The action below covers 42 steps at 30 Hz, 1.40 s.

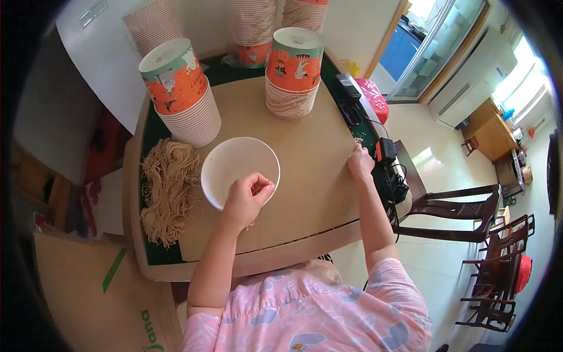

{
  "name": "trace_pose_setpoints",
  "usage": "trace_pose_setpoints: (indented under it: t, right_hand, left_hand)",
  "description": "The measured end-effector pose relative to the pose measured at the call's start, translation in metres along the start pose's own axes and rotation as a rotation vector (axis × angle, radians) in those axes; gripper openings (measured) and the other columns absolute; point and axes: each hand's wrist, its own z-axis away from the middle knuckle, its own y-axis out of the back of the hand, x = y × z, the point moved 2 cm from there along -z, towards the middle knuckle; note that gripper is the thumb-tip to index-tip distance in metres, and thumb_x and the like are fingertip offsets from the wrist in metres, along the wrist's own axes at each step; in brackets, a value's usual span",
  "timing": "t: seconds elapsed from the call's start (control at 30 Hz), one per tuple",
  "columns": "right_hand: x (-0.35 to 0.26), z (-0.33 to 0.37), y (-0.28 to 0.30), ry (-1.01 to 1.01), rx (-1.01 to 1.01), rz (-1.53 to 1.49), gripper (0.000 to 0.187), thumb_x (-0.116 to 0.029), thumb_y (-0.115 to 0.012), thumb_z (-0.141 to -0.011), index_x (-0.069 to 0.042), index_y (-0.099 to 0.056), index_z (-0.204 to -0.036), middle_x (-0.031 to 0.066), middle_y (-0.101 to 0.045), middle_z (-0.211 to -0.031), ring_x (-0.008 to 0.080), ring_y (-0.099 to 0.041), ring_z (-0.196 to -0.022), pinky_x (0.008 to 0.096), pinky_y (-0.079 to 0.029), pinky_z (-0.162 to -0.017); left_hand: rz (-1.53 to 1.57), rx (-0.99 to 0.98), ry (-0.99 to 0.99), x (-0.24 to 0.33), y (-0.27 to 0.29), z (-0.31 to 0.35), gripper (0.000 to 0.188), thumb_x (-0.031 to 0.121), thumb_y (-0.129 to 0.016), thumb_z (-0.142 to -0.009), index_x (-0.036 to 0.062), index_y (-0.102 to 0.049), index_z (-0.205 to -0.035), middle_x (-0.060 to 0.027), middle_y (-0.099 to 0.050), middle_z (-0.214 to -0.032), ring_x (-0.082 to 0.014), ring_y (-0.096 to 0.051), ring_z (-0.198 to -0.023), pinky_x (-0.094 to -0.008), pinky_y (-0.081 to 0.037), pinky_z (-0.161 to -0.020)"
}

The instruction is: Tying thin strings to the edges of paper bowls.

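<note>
Room between bucket (220, 167) and right hand (361, 163)

Left hand (249, 196) fingers pinched, over near rim of white paper bucket (226, 167). Right hand (361, 162) at small white bits (364, 135), table's right side. Tan string bundle (167, 190) left of bucket. Upside-down orange-and-green bucket stacks (295, 73) behind.

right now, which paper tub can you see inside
The single tub by the left hand; its white inside shows. The two nearer stacks show closed ends; the back stacks run off-frame.
</note>
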Motion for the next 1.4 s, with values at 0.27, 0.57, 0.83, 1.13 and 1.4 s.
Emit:
trace_pose_setpoints:
  t: [0.27,0.57,0.83,1.13,1.4]
  right_hand:
    - [-0.043,0.075,0.032,0.266,0.175,-0.576,0.016,-0.011,-0.058,-0.086,-0.006,-0.065,-0.1,0.0129,-0.063,-0.09,0.0265,-0.064,-0.079,0.0378,-0.051,-0.068]
    - [-0.152,0.148,0.149,0.758,-0.096,-1.084,0.021,-0.005,-0.07,-0.078,-0.003,-0.068,-0.099,0.0069,-0.063,-0.082,0.0181,-0.058,-0.074,0.0307,-0.048,-0.068]
    - [-0.159,0.151,0.147,0.931,0.041,-0.864,0.007,-0.01,-0.063,-0.084,-0.005,-0.058,-0.082,0.0087,-0.059,-0.079,0.0277,-0.056,-0.076,0.0367,-0.041,-0.072]
    - [-0.155,0.151,0.15,0.853,-0.147,-0.924,0.015,-0.014,-0.06,-0.088,-0.003,-0.053,-0.081,0.0107,-0.057,-0.078,0.0315,-0.055,-0.076,0.0393,-0.041,-0.071]
    - [-0.167,0.172,0.149,0.92,0.057,-0.895,0.014,-0.014,-0.066,-0.084,-0.007,-0.055,-0.079,0.0067,-0.055,-0.074,0.0259,-0.053,-0.073,0.0358,-0.039,-0.069]
  left_hand:
    - [-0.074,0.036,-0.054,0.004,0.005,-0.002,0.013,0.012,-0.064,-0.088,-0.0012,-0.067,-0.087,-0.0034,-0.065,-0.07,-0.006,-0.055,-0.061,-0.0231,-0.044,-0.056]
    - [-0.118,0.02,-0.056,0.004,0.011,-0.003,0.011,0.009,-0.066,-0.086,-0.0012,-0.067,-0.089,-0.0045,-0.068,-0.073,-0.0073,-0.058,-0.062,-0.024,-0.047,-0.06]
    - [-0.162,0.039,-0.086,0.012,0.009,0.004,0.011,0.01,-0.066,-0.086,-0.001,-0.067,-0.089,-0.0043,-0.067,-0.07,-0.0074,-0.055,-0.057,-0.0251,-0.045,-0.055]
    - [-0.121,0.079,-0.112,0.008,0.011,0.002,0.017,0.013,-0.06,-0.091,-0.0018,-0.065,-0.086,-0.006,-0.065,-0.067,-0.0096,-0.058,-0.056,-0.0279,-0.046,-0.054]
    - [-0.082,-0.472,0.356,-0.001,0.022,-0.025,0.035,0.025,-0.048,-0.096,0.0021,-0.065,-0.075,0.0007,-0.048,-0.056,-0.0087,-0.038,-0.044,-0.0255,-0.031,-0.043]
